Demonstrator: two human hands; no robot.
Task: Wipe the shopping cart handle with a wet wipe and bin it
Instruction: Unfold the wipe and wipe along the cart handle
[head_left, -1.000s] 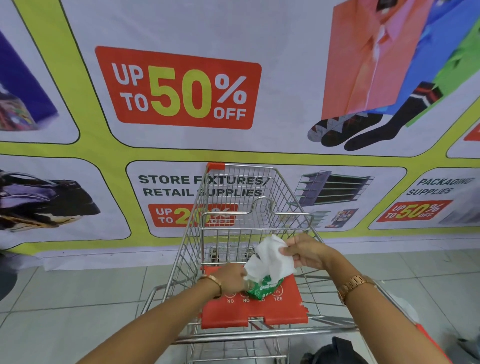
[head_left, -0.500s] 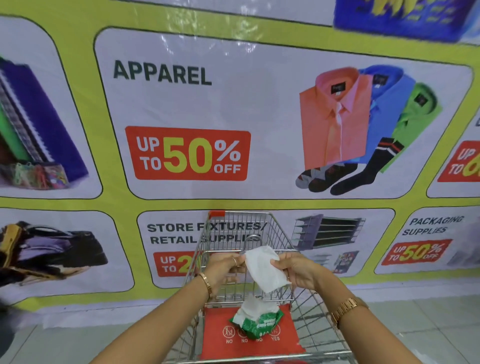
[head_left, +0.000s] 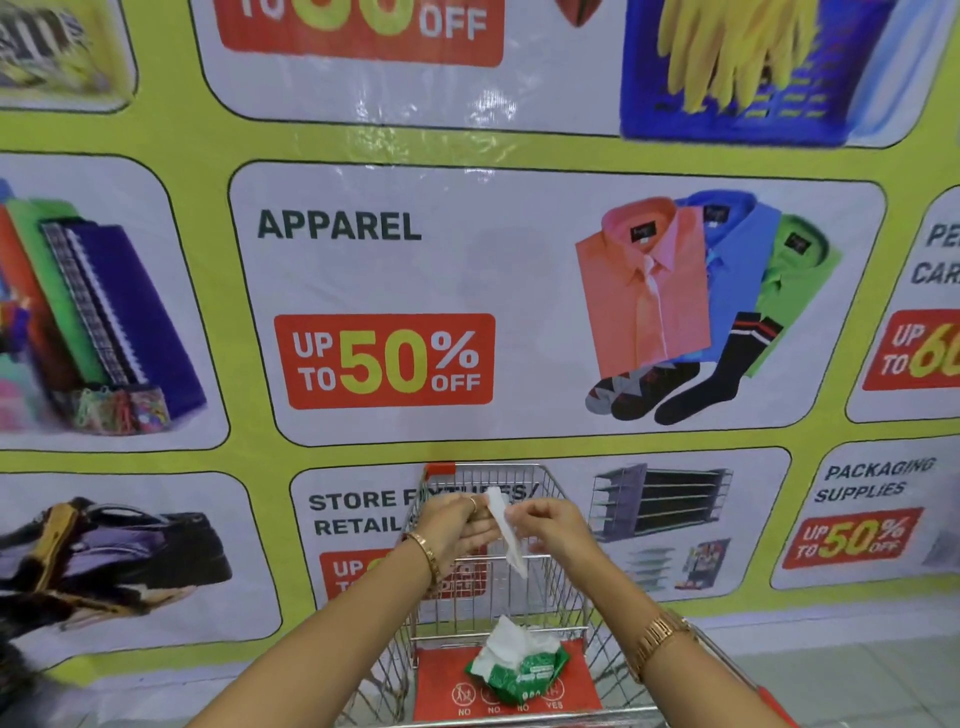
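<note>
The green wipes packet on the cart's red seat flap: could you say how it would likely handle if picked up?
The green wipes packet looks crumpled, so probably soft and floppy. A loose wipe sticks out and may drag free.

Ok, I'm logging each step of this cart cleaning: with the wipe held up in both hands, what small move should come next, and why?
Probably lower the wet wipe toward the cart handle at the bottom edge. The left hand and right hand pinch it, raised above the basket, apart from the handle, while the green wipe pack lies on the red seat flap, so nothing more needs pulling.
</note>
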